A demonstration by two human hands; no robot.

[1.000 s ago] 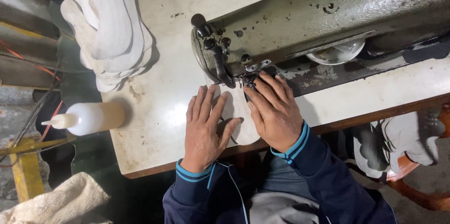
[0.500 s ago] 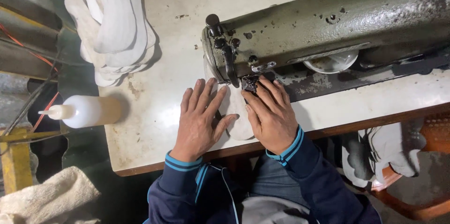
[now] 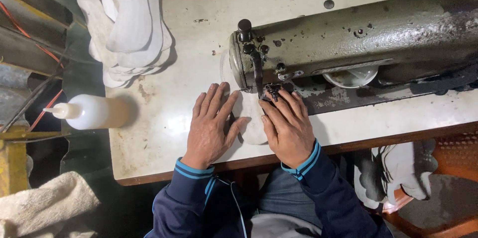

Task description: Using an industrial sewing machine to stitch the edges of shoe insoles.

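A grey-green sewing machine (image 3: pixel 358 39) lies across a white table (image 3: pixel 164 113). Under its needle area lies a white fabric piece (image 3: pixel 251 121). My left hand (image 3: pixel 211 126) rests flat on the fabric's left side, fingers spread. My right hand (image 3: pixel 289 126) presses flat on the fabric's right side, fingertips close to the presser foot (image 3: pixel 273 91). Both wrists show dark blue sleeves with light blue cuffs. Much of the fabric is hidden by my hands.
A stack of white glove-shaped pieces (image 3: pixel 127 24) lies at the table's far left corner. A white squeeze bottle (image 3: pixel 92 111) sits at the left edge. More white pieces (image 3: pixel 398 171) hang at lower right. A beige towel (image 3: pixel 45 205) lies lower left.
My hands stay flat on the fabric by the needle. The camera view has shifted, so the machine and hands appear further right in the frame.
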